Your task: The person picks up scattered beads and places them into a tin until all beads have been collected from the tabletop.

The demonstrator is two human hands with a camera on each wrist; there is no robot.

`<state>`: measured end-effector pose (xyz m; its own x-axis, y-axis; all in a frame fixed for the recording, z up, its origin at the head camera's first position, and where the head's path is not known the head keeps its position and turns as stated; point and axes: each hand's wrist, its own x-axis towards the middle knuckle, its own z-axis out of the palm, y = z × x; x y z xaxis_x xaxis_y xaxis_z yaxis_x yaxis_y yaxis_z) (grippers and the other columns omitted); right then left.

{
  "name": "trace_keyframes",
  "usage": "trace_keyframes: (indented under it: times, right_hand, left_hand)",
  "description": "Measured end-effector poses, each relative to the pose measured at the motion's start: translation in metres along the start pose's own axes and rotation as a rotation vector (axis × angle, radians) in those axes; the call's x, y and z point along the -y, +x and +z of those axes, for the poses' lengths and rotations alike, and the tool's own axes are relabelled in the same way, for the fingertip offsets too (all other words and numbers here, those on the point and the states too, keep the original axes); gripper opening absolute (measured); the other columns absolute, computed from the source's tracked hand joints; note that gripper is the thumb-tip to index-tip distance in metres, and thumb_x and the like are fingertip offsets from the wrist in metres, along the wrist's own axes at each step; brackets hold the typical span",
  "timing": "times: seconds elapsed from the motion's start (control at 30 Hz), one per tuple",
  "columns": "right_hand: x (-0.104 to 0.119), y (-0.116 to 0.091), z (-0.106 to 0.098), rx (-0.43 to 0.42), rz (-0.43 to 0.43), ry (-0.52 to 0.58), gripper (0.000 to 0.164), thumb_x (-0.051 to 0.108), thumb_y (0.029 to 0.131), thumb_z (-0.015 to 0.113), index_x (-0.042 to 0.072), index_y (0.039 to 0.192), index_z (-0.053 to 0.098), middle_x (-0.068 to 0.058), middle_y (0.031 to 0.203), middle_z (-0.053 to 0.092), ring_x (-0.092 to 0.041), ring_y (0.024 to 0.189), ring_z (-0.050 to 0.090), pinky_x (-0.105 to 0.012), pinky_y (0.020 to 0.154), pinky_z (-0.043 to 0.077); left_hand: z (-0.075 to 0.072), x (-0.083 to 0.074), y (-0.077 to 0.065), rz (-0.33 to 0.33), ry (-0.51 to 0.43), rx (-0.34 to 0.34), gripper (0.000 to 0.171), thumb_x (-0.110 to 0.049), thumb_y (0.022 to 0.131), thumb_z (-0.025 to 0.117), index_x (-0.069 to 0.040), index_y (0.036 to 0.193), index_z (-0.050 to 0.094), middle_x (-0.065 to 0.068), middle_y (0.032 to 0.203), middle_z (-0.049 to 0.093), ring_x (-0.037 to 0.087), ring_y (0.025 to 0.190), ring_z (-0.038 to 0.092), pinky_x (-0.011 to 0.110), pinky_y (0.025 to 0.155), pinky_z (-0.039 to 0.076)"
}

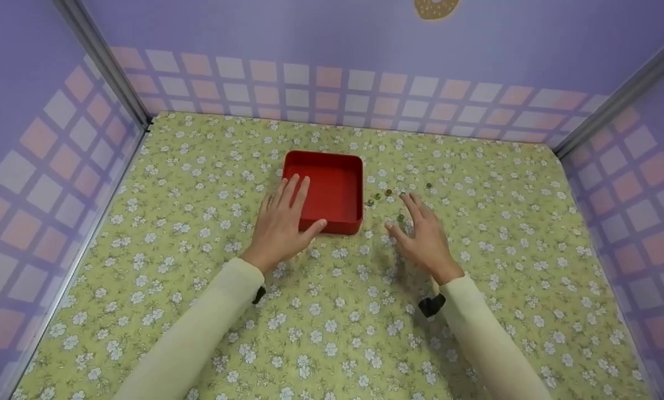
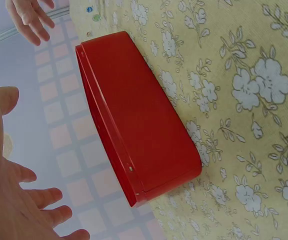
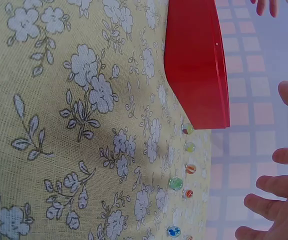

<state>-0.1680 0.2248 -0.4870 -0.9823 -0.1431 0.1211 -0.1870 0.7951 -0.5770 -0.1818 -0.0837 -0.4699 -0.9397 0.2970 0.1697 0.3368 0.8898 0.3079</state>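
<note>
A square, open-topped red box (image 1: 337, 191) sits on the flowered cloth near the middle, its inside bare. Over its left side my left hand (image 1: 279, 225) hovers with fingers spread; in the left wrist view those fingers (image 2: 46, 196) stand apart from the box wall. To the right of the box, my right hand (image 1: 423, 239) is held above the cloth, fingers extended and nothing in them. Several small glass marbles lie scattered near it, among them a green one (image 3: 176, 183), an orange-striped one (image 3: 190, 169) and a blue one (image 3: 173, 231).
Pale green floral cloth (image 1: 321, 333) covers the tabletop. Purple panels with a pink and white check band (image 1: 326, 94) enclose the back and both sides, joined by grey metal posts (image 1: 107, 61) at the corners. One marble (image 1: 429, 185) lies farther right than the others.
</note>
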Motion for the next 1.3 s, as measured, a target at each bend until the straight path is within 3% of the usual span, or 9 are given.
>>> trace_keyframes:
  times: [0.23,0.4,0.7,0.9,1.07,1.3]
  right_hand:
    - [-0.005,0.001,-0.001,-0.029,-0.014,0.036,0.069,0.048,0.095,0.056,0.026,0.153,0.028,-0.005,0.161,0.024,-0.036,0.144,0.030,-0.063,0.111,0.028]
    - [-0.009,0.002,-0.002,-0.008,-0.017,0.132,0.066,0.041,0.096,0.058,0.034,0.153,0.026,-0.001,0.161,0.024,-0.032,0.146,0.027,-0.062,0.112,0.027]
    - [-0.013,0.000,-0.005,0.014,0.028,0.196,0.068,0.050,0.094,0.057,0.039,0.152,0.023,0.001,0.161,0.023,-0.033,0.138,0.038,-0.059,0.106,0.036]
    - [-0.016,0.000,-0.007,-0.009,0.093,0.206,0.065,0.049,0.096,0.054,0.040,0.152,0.023,0.003,0.161,0.024,-0.027,0.147,0.026,-0.057,0.114,0.028]
    - [-0.020,0.000,-0.007,-0.014,0.127,0.228,0.064,0.049,0.096,0.054,0.041,0.152,0.022,0.002,0.160,0.025,-0.027,0.147,0.026,-0.057,0.114,0.028]
    - [-0.030,0.001,-0.007,-0.037,0.117,0.270,0.063,0.052,0.097,0.049,0.034,0.153,0.025,-0.002,0.159,0.027,-0.026,0.147,0.027,-0.056,0.115,0.027]
  left_hand:
    - [0.003,0.007,0.001,0.012,-0.007,-0.010,0.089,-0.065,0.090,0.048,-0.021,0.158,0.010,0.007,0.164,0.013,0.032,0.150,0.014,0.056,0.119,0.017]
    - [0.004,0.015,0.000,0.000,-0.016,-0.014,0.091,-0.068,0.089,0.047,-0.022,0.158,0.007,0.006,0.164,0.013,0.032,0.151,0.011,0.056,0.119,0.016]
    - [0.005,0.020,0.002,-0.015,-0.008,-0.024,0.093,-0.070,0.088,0.047,-0.021,0.158,0.010,0.008,0.163,0.017,0.033,0.150,0.014,0.057,0.117,0.021]
    - [0.006,0.021,0.004,-0.018,-0.016,-0.028,0.093,-0.072,0.088,0.044,-0.021,0.158,0.011,0.008,0.163,0.016,0.032,0.151,0.013,0.056,0.117,0.021]
    - [0.009,0.022,0.005,-0.020,-0.021,-0.039,0.094,-0.073,0.086,0.044,-0.020,0.157,0.012,0.007,0.163,0.016,0.032,0.150,0.014,0.058,0.117,0.022]
    - [0.012,0.025,0.006,-0.012,-0.025,-0.050,0.096,-0.076,0.085,0.043,-0.021,0.157,0.012,0.008,0.162,0.020,0.032,0.148,0.020,0.059,0.116,0.022]
